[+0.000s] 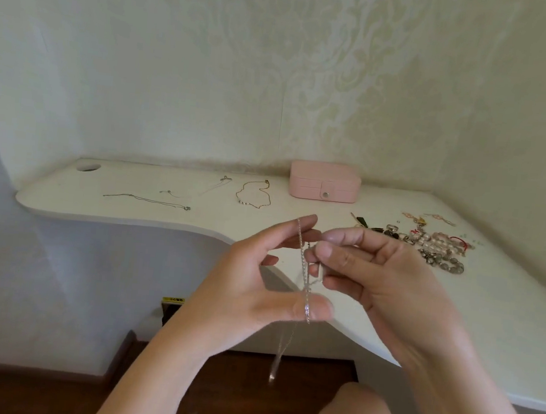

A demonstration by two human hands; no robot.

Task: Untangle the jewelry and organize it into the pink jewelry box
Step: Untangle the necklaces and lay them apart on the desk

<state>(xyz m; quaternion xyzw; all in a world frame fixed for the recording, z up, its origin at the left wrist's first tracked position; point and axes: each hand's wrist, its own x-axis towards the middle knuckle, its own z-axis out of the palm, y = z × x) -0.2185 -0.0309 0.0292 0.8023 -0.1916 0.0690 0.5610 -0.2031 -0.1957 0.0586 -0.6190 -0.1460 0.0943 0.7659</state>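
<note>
In the air in front of the pink jewelry box (324,181), nearer the camera: silver chain (304,270), strung between both hands. Upper end against the index fingertip of the left hand (251,281), lower part draped over the left thumb, loose tail hanging down past the desk edge. Mid-length pinched by the right hand (381,277) between thumb and forefinger, together with a small pale piece, not identifiable.

Left hand: palm turned rightward, fingers curved, index and thumb holding the chain. Right hand: remaining fingers curled inward, forearm entering from lower right.

On the white desk (131,213), far left of the box: round cable hole (88,166); then a long silver necklace (147,199), a second silver necklace (196,189) and a gold necklace (253,193), laid apart, the gold one nearest the box. Box closed, against the wall. Right of the box: tangled jewelry pile (428,245). Pale patterned wallpaper behind; dark wood floor (247,388) below.
</note>
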